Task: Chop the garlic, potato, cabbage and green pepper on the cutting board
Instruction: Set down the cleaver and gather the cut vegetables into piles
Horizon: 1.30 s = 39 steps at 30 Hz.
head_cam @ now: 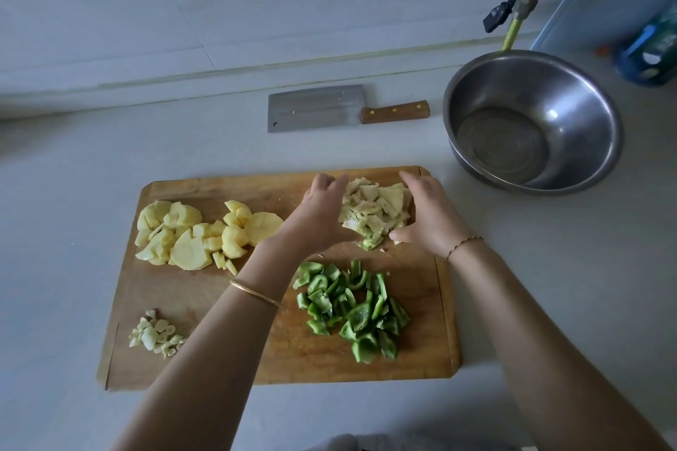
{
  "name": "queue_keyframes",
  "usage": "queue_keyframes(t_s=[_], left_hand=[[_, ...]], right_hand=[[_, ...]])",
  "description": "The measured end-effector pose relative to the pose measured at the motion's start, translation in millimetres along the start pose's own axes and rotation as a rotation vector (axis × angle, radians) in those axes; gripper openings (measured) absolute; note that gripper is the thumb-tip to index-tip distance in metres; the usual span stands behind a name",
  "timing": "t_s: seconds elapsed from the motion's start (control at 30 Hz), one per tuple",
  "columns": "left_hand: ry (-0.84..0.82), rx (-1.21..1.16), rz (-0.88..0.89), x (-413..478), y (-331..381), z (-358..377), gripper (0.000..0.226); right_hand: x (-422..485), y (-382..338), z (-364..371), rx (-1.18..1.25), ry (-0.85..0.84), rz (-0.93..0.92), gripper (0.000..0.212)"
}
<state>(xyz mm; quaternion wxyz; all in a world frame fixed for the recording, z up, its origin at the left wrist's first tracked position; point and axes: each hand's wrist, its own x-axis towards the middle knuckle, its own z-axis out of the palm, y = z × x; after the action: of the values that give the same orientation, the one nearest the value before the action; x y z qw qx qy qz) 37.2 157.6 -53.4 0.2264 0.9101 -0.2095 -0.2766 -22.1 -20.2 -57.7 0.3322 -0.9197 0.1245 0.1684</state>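
Head camera, close, steeply down onto board (176, 286)

The left hand (322, 209) and right hand (428, 212) cup the cabbage (373, 209) on the board (219, 359), near cut potato (190, 231), garlic (155, 335) and pepper (351, 308).

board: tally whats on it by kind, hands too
potato piles: 1
garlic piles: 1
cabbage piles: 1
pepper piles: 1
hands: 2, left hand and right hand, both cupping the cabbage
total: 6
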Motion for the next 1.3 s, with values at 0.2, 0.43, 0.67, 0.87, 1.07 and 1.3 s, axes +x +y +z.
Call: queue_keyframes(t_s=[0.2,0.43,0.67,0.87,1.07,1.3], left_hand=[[0.018,0.048,-0.101,-14,3,4,0.109],[0.028,0.048,-0.144,-6,21,18,0.098],[0.072,-0.026,-0.114,-2,28,21,0.088],[0.078,-0.062,-0.102,-6,21,21,0.093],[0.088,-0.07,-0.097,-16,8,15,0.093],[0.353,-0.1,-0.068,-55,-13,10,0.054]], right_hand=[[-16,2,5,0.009,0.009,0.052,0.102],[-19,-13,22,-0.063,0.054,0.007,0.109],[-10,-11,20,-0.071,0.115,-0.009,0.105],[-15,-8,18,-0.037,0.096,0.012,0.105],[-31,-1,19,0.069,0.153,0.049,0.103],[-54,4,34,0.112,0.489,-0.078,0.041]])
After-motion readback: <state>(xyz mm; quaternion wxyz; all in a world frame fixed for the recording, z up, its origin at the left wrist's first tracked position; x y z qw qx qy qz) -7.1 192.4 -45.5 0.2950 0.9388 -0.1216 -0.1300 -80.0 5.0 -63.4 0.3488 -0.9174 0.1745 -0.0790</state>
